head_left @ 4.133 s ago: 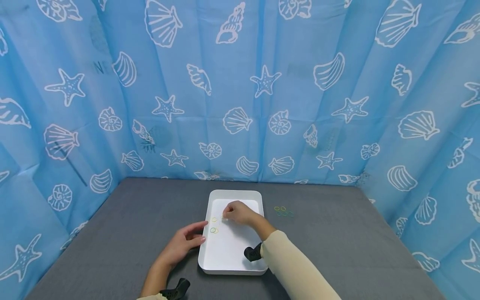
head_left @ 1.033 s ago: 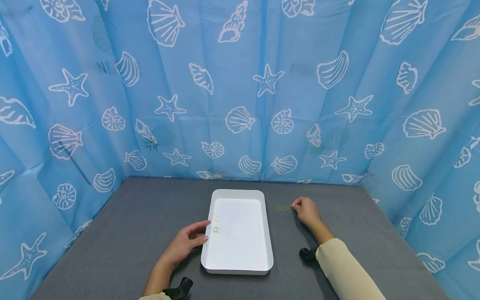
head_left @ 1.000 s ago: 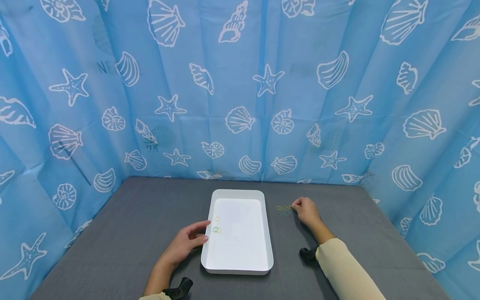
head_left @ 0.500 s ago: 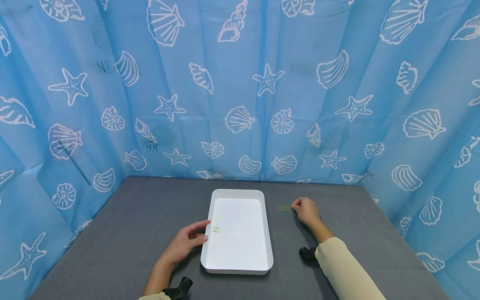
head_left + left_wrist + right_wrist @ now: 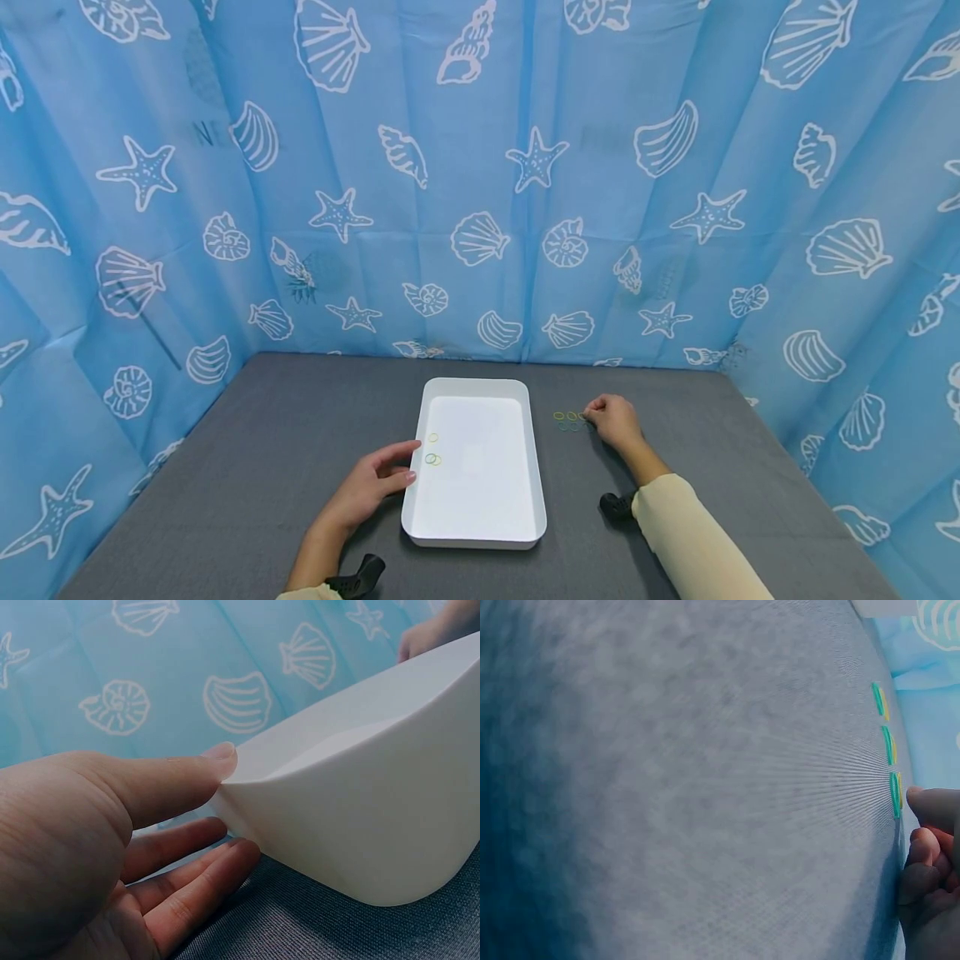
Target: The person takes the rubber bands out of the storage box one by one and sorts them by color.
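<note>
A blue curtain (image 5: 480, 283) of soft, creased cloth, printed with white outlined shells and starfish, hangs from the left edge across to the right. Before it lies a table (image 5: 300, 417) covered in dark grey fabric, its woven grain plain in the left wrist view.

At left, a black wrist mount (image 5: 360, 577) sits below the left hand (image 5: 365, 485). The thumb and fingers are spread and nearly straight, their tips touching the tray's left side.

The tray (image 5: 480, 508) is a white, smooth, shallow oblong with rounded corners and a raised rim, flat on the table. Inside, towards its left wall, lie three thin rings: a yellow ring (image 5: 433, 437) farther back, and nearer, a green ring (image 5: 431, 458) overlapping a second yellow ring (image 5: 438, 461).

Right of the tray, on the cloth, more rings form two short rows: three yellow rings (image 5: 558, 416) behind three green rings (image 5: 887, 745), which look slender and bright in the right wrist view.

At the right end of the rows is the right hand (image 5: 613, 419), fingers curled and tips drawn together beside the last yellow ring; whether they pinch it, I cannot tell. A cream sleeve (image 5: 690, 537) covers the forearm.
</note>
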`<state>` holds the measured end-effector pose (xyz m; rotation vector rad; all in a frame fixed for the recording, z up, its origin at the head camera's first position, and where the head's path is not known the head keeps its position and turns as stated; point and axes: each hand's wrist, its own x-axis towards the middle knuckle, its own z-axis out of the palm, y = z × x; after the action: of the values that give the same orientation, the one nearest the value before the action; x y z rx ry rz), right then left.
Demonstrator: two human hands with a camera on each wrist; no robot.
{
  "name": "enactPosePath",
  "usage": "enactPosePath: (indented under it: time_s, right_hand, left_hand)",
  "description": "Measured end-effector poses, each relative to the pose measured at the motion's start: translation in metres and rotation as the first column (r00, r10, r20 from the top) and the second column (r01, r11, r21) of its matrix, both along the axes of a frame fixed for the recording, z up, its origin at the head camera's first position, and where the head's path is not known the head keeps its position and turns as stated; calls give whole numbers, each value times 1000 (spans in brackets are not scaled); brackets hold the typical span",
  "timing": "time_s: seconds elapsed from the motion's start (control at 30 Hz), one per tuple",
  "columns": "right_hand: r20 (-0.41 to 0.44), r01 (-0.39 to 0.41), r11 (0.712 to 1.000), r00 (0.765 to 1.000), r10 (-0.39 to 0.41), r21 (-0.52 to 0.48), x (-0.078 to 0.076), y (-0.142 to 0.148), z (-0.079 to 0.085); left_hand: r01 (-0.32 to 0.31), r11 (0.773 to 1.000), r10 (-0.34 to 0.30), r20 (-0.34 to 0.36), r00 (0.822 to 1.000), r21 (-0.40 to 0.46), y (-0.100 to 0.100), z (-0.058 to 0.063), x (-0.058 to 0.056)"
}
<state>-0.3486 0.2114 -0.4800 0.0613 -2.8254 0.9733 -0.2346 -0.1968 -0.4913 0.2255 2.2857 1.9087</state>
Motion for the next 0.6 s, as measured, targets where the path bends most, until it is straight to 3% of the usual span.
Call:
enactPosePath:
  time_s: [0.27, 0.6]
  right_hand:
    - [8, 50, 990, 999, -50, -128, 1, -1, 1]
    - [8, 102, 959, 995, -103, -266, 0, -11, 9]
  left_hand:
    - [1, 1000, -1, -5, 1000, -7, 0, -1, 0]
    - [7, 1000, -7, 1, 1000, 2, -1, -1, -2]
